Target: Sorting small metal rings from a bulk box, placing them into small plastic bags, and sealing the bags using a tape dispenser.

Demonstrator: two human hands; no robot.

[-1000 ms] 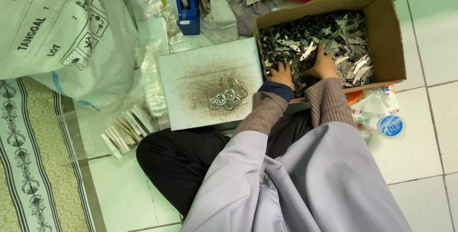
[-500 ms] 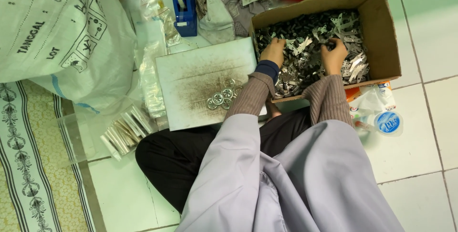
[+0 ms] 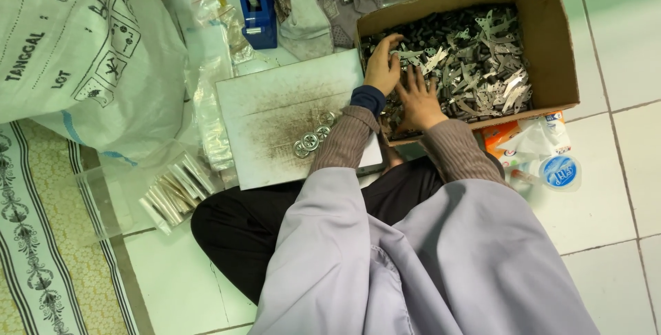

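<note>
A brown cardboard box [image 3: 561, 46] holds a heap of small flat metal pieces [image 3: 482, 59]. Both my hands are inside it, at its near left part. My left hand [image 3: 383, 68] rests on the heap by the box's left wall, fingers curled over some pieces; whether it grips any is unclear. My right hand [image 3: 417, 98] lies flat on the pieces just beside it, fingers spread. To the left of the box a stained white board [image 3: 275, 118] carries a few small round metal rings [image 3: 311, 139].
A big white printed sack [image 3: 82, 53] fills the upper left. Clear plastic bags [image 3: 210, 87], a bundle of packed strips [image 3: 172, 190], a blue tape dispenser [image 3: 256, 1], a tissue pack and round lid [image 3: 559, 170] lie on the white tile floor. A patterned mat [image 3: 41, 238] is at left.
My hands were apart and deeper in the box half a second ago; both have drawn back together toward the near left corner of the box.
</note>
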